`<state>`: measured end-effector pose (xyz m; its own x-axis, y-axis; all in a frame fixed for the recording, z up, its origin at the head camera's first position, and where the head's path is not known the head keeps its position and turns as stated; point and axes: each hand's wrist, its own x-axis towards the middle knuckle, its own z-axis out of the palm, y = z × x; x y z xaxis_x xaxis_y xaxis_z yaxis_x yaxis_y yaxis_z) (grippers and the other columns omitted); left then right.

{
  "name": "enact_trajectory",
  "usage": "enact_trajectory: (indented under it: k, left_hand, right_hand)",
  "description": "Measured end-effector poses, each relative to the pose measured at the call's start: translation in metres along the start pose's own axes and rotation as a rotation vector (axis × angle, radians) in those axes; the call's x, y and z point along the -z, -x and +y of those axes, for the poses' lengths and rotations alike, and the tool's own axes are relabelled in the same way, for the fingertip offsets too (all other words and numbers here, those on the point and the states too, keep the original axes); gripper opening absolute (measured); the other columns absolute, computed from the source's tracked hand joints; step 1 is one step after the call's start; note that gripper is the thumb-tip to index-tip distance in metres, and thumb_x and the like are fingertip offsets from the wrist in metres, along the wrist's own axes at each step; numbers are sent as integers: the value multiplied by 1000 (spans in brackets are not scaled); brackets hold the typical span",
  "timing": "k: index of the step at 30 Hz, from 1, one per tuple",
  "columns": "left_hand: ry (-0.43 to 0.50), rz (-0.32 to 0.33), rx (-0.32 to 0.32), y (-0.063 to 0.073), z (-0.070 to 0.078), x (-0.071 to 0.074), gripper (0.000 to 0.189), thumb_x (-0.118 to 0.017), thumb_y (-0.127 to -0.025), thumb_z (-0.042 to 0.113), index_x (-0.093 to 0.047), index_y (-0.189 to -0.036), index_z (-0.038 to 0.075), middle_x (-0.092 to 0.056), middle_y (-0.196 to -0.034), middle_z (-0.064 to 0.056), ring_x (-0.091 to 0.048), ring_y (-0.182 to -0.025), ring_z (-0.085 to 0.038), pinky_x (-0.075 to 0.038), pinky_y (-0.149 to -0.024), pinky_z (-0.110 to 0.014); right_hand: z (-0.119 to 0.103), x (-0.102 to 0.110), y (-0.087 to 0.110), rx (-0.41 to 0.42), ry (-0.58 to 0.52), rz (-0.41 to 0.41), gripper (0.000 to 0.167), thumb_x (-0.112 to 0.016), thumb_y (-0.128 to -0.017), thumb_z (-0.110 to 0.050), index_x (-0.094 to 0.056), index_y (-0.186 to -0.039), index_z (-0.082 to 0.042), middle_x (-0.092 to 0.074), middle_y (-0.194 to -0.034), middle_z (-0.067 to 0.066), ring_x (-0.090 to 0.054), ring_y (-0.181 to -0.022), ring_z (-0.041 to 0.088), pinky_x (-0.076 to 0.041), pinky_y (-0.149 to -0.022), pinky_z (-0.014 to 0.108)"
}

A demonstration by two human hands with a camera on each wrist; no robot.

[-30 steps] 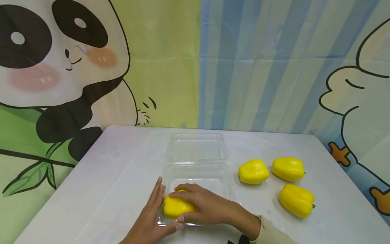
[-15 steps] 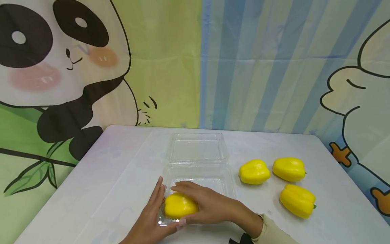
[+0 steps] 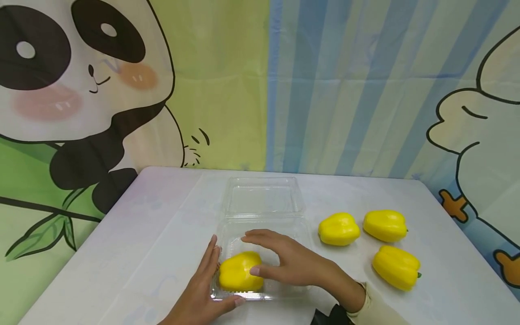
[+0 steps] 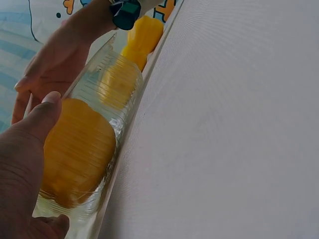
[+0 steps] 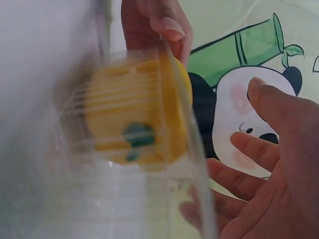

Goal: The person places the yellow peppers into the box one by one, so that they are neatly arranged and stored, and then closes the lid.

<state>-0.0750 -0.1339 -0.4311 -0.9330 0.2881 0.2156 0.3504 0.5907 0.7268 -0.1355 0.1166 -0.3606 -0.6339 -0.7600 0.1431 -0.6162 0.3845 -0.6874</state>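
Observation:
A yellow bell pepper point(image 3: 239, 275) lies in the front left corner of a clear plastic clamshell container point(image 3: 289, 234). My left hand point(image 3: 198, 286) rests at that corner, its straight fingers along the left wall and its thumb by the front edge. Over the container, my right hand point(image 3: 298, 262) has its fingers spread and holds nothing; its thumb overlaps the pepper's right side in the head view. The right wrist view shows the pepper's green stem point(image 5: 139, 134) through the clear wall, with the right hand point(image 5: 269, 179) apart from it.
Right of the container, three more yellow bell peppers lie on the white table point(image 3: 162, 253): one nearer point(image 3: 339, 229), one farther back point(image 3: 385, 225), one toward the front point(image 3: 396, 267). The container's lid point(image 3: 264, 198) lies folded back. A printed curtain point(image 3: 227, 90) hangs behind.
My right hand has let go of the pepper and moved up and to the right, its fingers spreading. The left hand stays at the container's corner.

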Motion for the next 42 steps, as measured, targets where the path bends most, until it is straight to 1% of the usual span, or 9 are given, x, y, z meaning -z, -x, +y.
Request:
enact_trajectory:
  k: [4, 12, 18, 23, 29, 32, 36, 38, 42]
  left_hand:
    - [-3, -3, 8, -1, 0, -1, 117, -80, -73, 56, -21, -150, -9, -1, -163, -5, -28, -140, -38, -37, -100, -58]
    - [7, -21, 91, -2, 3, -1, 121, -81, -69, 59, -19, -152, -5, 1, -163, -2, -23, -142, -35, -33, -102, -58]
    - [4, -33, 119, -2, 4, 0, 121, -80, -69, 59, -18, -152, -5, 3, -163, 1, -23, -142, -37, -32, -103, -60]
    - [0, -46, 145, -2, 7, 1, 121, -79, -70, 61, -18, -152, -5, 4, -163, 1, -21, -142, -37, -30, -103, -60]
    - [-1, -51, 157, -2, 7, 1, 121, -79, -70, 59, -18, -152, -5, 4, -163, 1, -21, -142, -36, -30, -103, -60]
    - [1, -49, 153, -2, 6, 1, 121, -80, -70, 59, -18, -152, -4, 4, -163, 1, -22, -142, -36, -30, -104, -60]
    - [7, -52, 158, -3, 7, 1, 120, -80, -70, 58, -17, -153, -3, 4, -163, 1, -21, -142, -34, -30, -104, -58]
    - [8, -59, 165, -2, 8, 2, 120, -79, -71, 59, -17, -153, -4, 5, -163, 2, -22, -142, -35, -29, -104, -59]
    - [9, -71, 185, -2, 8, 2, 121, -79, -70, 59, -16, -153, -3, 7, -162, 5, -22, -143, -35, -29, -105, -58]
  right_hand:
    - [1, 11, 7, 39, 5, 65, 53, -61, -96, -40, -47, -144, -22, -44, -146, -9, -38, -136, 14, -36, -109, 42]
    - [8, 26, 30, 54, 31, 171, 47, -62, -97, -31, -53, -140, -16, -51, -141, -4, -45, -131, 19, -41, -105, 43]
    - [14, 36, 46, 24, 56, 229, 49, -67, -94, -29, -53, -140, -22, -51, -140, -9, -45, -131, 16, -44, -102, 43]
    - [20, 45, 58, -15, 85, 260, 52, -70, -91, -29, -53, -140, -26, -51, -140, -11, -45, -131, 17, -44, -101, 47]
    - [30, 55, 68, -63, 89, 307, 54, -74, -88, -28, -55, -138, -24, -53, -138, -9, -48, -128, 17, -47, -98, 48]
    - [36, 60, 72, -53, 98, 331, 54, -75, -87, -24, -56, -137, -23, -54, -137, -6, -49, -127, 18, -48, -97, 44]
    - [44, 67, 76, -39, 111, 360, 57, -78, -85, -21, -56, -137, -25, -54, -137, -6, -48, -127, 16, -44, -102, 32]
    - [48, 69, 78, -44, 112, 372, 58, -79, -84, -20, -56, -137, -26, -54, -137, -7, -47, -128, 14, -41, -103, 27]
    - [56, 73, 81, -64, 116, 390, 62, -80, -82, -22, -54, -138, -26, -53, -138, -7, -46, -129, 13, -39, -103, 21]
